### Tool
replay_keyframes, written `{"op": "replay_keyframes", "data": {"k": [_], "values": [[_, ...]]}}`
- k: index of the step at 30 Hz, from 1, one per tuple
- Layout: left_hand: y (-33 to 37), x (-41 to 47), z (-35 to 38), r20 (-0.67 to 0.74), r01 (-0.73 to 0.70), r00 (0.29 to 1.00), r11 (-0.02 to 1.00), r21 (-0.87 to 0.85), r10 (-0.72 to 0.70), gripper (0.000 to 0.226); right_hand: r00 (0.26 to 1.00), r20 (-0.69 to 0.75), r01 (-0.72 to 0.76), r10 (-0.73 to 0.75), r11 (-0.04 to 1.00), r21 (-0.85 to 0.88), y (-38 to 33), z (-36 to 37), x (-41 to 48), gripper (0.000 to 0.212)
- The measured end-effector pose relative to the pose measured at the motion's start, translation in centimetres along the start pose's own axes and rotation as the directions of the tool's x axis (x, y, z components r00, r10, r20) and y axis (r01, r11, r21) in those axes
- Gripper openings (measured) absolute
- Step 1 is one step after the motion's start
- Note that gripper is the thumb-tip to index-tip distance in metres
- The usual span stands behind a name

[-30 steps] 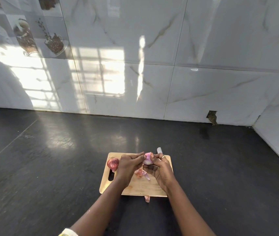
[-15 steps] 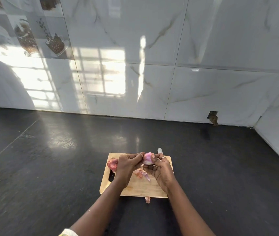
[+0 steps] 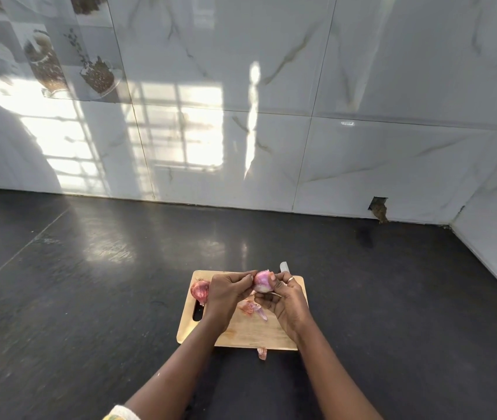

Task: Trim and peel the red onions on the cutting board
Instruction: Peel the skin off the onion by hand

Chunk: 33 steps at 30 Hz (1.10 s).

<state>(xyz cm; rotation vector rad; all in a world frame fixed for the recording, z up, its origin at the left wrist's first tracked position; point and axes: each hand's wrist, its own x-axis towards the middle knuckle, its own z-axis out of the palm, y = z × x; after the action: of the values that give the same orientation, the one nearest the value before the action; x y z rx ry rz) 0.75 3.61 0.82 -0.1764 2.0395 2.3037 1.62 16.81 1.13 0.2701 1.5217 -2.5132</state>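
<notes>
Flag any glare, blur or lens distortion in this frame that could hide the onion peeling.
Head view: window glare blows out part of the wall tiles and leaves a paler sheen on the dark countertop; head view again, wide-angle bending curves the tile seams, and the counter's left edge looks smeared; the held onion and cutting board are evenly lit and fairly sharp, though small.

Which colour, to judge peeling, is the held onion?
The onion is pinkish-purple fading to white; head view.
</notes>
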Motion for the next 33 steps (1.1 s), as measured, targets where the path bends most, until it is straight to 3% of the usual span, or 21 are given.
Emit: {"op": "replay_keyframes", "data": {"k": [5,17,21,24,33], "values": [[0.0,0.06,-0.26,0.062,-0.011,0.998,0.998,0.06,0.007,0.026,1.0,-0.015,-0.014,0.014,1.0,-0.009,-0.12,0.12,-0.15,0.015],[0.19,0.16,-0.5,0.023,-0.078,0.997,0.97,0.23,0.074,0.02,0.999,-0.034,-0.024,0.022,0.998,-0.054,0.17,-0.05,-0.14,0.022],[0.15,0.1,-0.58,0.061,-0.064,0.997,0.981,0.185,0.054,0.018,0.999,-0.037,-0.032,0.03,0.997,-0.07,0.23,-0.2,-0.07,0.03],[0.24,0.02,-0.45,0.08,-0.05,0.996,0.984,0.171,0.036,0.034,0.999,-0.038,-0.031,0.029,0.997,-0.066,0.24,-0.26,-0.01,0.032],[0.25,0.1,-0.43,0.096,0.057,0.993,0.997,0.048,-0.062,0.019,0.999,-0.029,-0.018,0.016,0.997,-0.072,0.25,-0.62,0.1,0.019]]}}
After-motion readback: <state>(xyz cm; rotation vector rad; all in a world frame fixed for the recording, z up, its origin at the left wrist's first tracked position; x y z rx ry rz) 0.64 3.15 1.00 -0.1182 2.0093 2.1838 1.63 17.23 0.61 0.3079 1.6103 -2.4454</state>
